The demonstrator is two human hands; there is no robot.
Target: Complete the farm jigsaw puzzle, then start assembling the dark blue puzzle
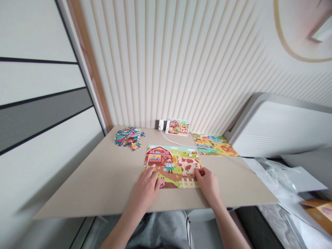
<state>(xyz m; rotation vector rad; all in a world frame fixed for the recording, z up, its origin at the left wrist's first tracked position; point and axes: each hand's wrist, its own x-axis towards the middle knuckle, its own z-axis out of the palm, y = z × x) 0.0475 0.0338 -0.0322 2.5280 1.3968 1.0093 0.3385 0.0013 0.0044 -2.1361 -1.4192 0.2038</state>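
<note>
Head view showed a farm puzzle (168, 174) lying flat on the table (111, 186), near its front edge and straight ahead of the person, with both hands upon it. At its eight o'clock the left hand (148, 180) rested palm down, the fingers loosely spread over the lower left part and gripping nothing that showed. At four o'clock the right hand (209, 181) had its thumb and fingertips drawn together at the border, just by the printed cow (188, 165) — whether a piece sat between them could not be made out. From the puzzle's middle, a loose heap (129, 137) of pieces lay at ten o'clock, well apart; a card (178, 127) bearing a like farm scene leaned upright at twelve; an animal picture (215, 142) lay at two, with a white cable (178, 143) running across it from a plug (161, 124) on the wall. The step in hand looked like a late one, seating or squaring pieces along the right border, since the visible part seemed filled in. As I judged it, the next move called for light, level fingertip pressure there — the left hand steadying the far side so that nothing buckled.
</note>
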